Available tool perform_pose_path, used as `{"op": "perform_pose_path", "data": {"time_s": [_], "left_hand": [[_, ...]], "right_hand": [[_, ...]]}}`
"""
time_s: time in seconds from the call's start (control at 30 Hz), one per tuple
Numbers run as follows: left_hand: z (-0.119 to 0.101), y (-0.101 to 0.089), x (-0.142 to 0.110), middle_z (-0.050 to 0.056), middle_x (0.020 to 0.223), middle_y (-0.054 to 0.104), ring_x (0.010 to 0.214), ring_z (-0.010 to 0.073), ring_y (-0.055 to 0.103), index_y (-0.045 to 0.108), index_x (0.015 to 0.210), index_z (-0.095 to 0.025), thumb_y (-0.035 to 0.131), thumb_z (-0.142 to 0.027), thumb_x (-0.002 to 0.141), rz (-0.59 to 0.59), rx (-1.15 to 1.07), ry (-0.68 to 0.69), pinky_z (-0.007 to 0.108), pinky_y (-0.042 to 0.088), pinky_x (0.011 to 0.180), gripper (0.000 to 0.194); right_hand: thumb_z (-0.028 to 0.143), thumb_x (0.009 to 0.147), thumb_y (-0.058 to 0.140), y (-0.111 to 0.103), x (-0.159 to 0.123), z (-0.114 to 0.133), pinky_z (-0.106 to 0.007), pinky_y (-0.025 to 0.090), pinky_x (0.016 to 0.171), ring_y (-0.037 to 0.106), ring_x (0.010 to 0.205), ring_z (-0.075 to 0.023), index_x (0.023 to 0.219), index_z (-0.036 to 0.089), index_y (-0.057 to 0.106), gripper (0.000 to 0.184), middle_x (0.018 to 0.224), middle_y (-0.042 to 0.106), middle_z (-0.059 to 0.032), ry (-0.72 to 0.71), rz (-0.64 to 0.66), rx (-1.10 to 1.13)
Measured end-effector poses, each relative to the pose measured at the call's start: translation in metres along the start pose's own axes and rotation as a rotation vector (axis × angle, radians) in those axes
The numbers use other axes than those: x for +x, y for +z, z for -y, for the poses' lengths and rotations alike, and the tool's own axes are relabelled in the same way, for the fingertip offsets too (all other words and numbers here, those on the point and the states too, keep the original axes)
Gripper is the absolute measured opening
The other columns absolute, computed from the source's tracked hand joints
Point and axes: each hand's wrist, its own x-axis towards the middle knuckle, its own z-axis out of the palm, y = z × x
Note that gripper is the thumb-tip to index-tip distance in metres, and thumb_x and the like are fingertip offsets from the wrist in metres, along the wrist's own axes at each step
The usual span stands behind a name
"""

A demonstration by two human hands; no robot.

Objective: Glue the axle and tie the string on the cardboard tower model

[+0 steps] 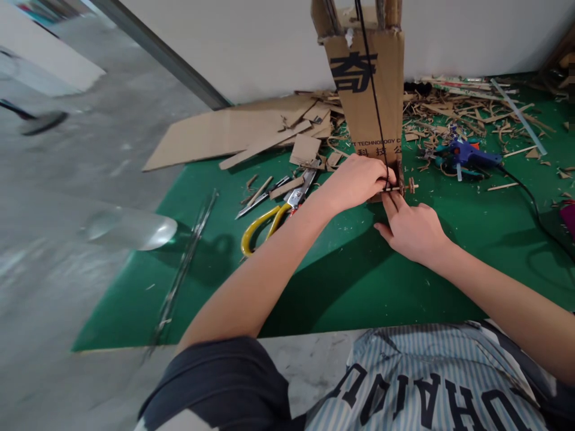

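Observation:
A tall upright cardboard tower (366, 84) with black printed characters stands on a green mat (314, 287). A black string (372, 90) runs down its front face. My left hand (354, 179) is closed at the tower's base, pinching a small wooden stick (406, 187) with a cardboard piece on it, where the string ends. My right hand (411, 230) lies just below and to the right, its index finger stretched up to the same stick and the other fingers curled.
Yellow-handled scissors (274, 215) lie left of my hands. A blue glue gun (467, 155) with a black cord lies at the right. Cardboard sheets (229, 134) and several scraps cover the mat's far side. Thin metal rods (184, 269) rest at the mat's left edge.

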Motion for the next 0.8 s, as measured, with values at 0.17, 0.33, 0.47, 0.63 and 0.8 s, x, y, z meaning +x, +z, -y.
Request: {"op": "perform_pose_path", "data": {"time_s": [0.17, 0.33, 0.47, 0.63, 0.8], "left_hand": [[0.000, 0.001, -0.002, 0.005, 0.108, 0.082, 0.102, 0.0240, 0.075, 0.080, 0.100, -0.021, 0.053, -0.017, 0.096, -0.012, 0.100, 0.041, 0.039, 0.050, 0.101, 0.028], [0.000, 0.002, -0.003, 0.012, 0.115, 0.079, 0.103, 0.0276, 0.074, 0.075, 0.106, -0.013, 0.045, -0.018, 0.100, -0.001, 0.181, 0.074, 0.043, 0.049, 0.099, 0.031], [-0.002, 0.001, -0.002, 0.010, 0.108, 0.078, 0.097, 0.0246, 0.072, 0.072, 0.102, -0.014, 0.046, -0.015, 0.096, -0.030, 0.043, 0.080, 0.040, 0.049, 0.095, 0.027], [-0.002, 0.004, -0.003, 0.004, 0.090, 0.075, 0.081, 0.0175, 0.070, 0.068, 0.101, -0.016, 0.053, -0.010, 0.089, -0.090, -0.268, 0.034, 0.030, 0.051, 0.077, 0.019], [0.000, 0.006, -0.005, 0.002, 0.093, 0.076, 0.084, 0.0155, 0.072, 0.062, 0.119, -0.018, 0.058, -0.005, 0.087, -0.139, -0.443, -0.005, 0.027, 0.052, 0.075, 0.035]], "right_hand": [[0.042, 0.106, 0.038, -0.001, -0.001, 0.002, -0.045, 0.056, 0.084, 0.074, 0.101, -0.0305, 0.161, 0.007, 0.043, 0.065, 0.164, 0.047, -0.0254, -0.006, -0.014, 0.014], [0.042, 0.105, 0.043, -0.001, -0.002, 0.000, -0.039, 0.051, 0.072, 0.075, 0.091, -0.0277, 0.159, 0.012, 0.047, 0.062, 0.155, 0.058, -0.0219, -0.013, -0.074, 0.017], [0.035, 0.106, 0.038, -0.001, -0.001, -0.009, -0.034, 0.037, 0.063, 0.070, 0.077, -0.0223, 0.124, 0.016, 0.073, 0.044, 0.114, 0.078, -0.0135, -0.008, -0.166, 0.040], [0.032, 0.105, 0.037, -0.003, 0.003, -0.022, -0.034, 0.026, 0.060, 0.061, 0.065, -0.0178, 0.099, 0.017, 0.076, 0.043, 0.089, 0.077, -0.0088, 0.071, -0.370, 0.074], [0.026, 0.101, 0.039, -0.002, 0.008, -0.033, -0.033, 0.024, 0.058, 0.060, 0.066, -0.0165, 0.110, 0.019, 0.075, 0.038, 0.099, 0.077, -0.0084, 0.123, -0.429, 0.148]]}}
